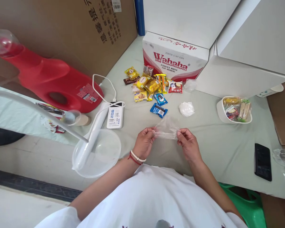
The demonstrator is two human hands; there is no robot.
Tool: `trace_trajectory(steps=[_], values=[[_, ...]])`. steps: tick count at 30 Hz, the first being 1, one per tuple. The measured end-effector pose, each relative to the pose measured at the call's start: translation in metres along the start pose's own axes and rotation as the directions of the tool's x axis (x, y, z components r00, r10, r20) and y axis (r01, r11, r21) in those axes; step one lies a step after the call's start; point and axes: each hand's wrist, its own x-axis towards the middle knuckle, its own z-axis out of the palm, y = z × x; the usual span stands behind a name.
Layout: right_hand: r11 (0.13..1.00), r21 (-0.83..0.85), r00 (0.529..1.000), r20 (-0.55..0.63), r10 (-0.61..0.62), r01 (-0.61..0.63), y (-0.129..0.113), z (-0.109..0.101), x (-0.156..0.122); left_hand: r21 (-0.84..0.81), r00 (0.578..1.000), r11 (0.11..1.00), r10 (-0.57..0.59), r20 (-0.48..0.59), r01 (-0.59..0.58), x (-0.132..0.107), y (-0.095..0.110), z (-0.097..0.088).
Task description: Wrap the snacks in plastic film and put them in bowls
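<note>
"So, what do the hands have hold of?"

"A thin, clear plastic bag (166, 129). It is stretched between them over the near part of the cloth-covered table (213, 136)."

"How are the fingers set?"

"The left hand (144, 142), with a pale beaded bracelet (138, 157) at its wrist, pinches the bag's left end, thumb pressed against curled fingers. The right hand (189, 144) grips the right end the same way, thumb and fingers brought together."

"And beyond the bag?"

"Two blue packets (159, 110) lie just past it, a little left. Farther off, a heap of wrapped snacks (153, 85) sits in front of the Wahaha carton (173, 60). A crumpled whitish bundle (186, 109) lies on the far side of the right hand; I can't tell quite what it is."

"What's over to the right?"

"A white tub (221, 111) with more wrapped snacks in it and, nearer, a dark phone (262, 162) lying flat."

"And left?"

"A white boxy device (115, 117), then a big red bottle (61, 79) farther left."
</note>
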Motion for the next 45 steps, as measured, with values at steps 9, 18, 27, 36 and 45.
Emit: trace_trajectory(steps=[9,18,27,36,45], values=[[0.971,-0.178,0.987,0.014,-0.162,0.161,0.021,-0.007,-0.018,-0.172,0.965,0.95,-0.253,0.066,0.261,-0.008,0.012,0.023],[0.931,-0.362,0.984,0.176,0.018,0.047,0.023,-0.039,-0.031,0.171,1.0,0.985,-0.008,-0.015,0.011,0.003,0.007,0.029],[0.993,0.025,0.992,-0.05,0.118,-0.117,0.017,0.002,0.048,0.099,0.989,0.991,0.098,-0.11,-0.087,-0.005,0.002,0.019],[0.914,-0.359,0.98,-0.001,-0.201,0.187,0.009,0.021,0.001,-0.012,0.992,0.995,0.096,-0.082,-0.097,-0.007,-0.005,0.019],[0.994,-0.034,0.987,-0.118,-0.106,0.102,0.022,0.022,0.013,0.066,0.963,0.986,0.163,-0.215,-0.152,0.001,-0.01,-0.002]])
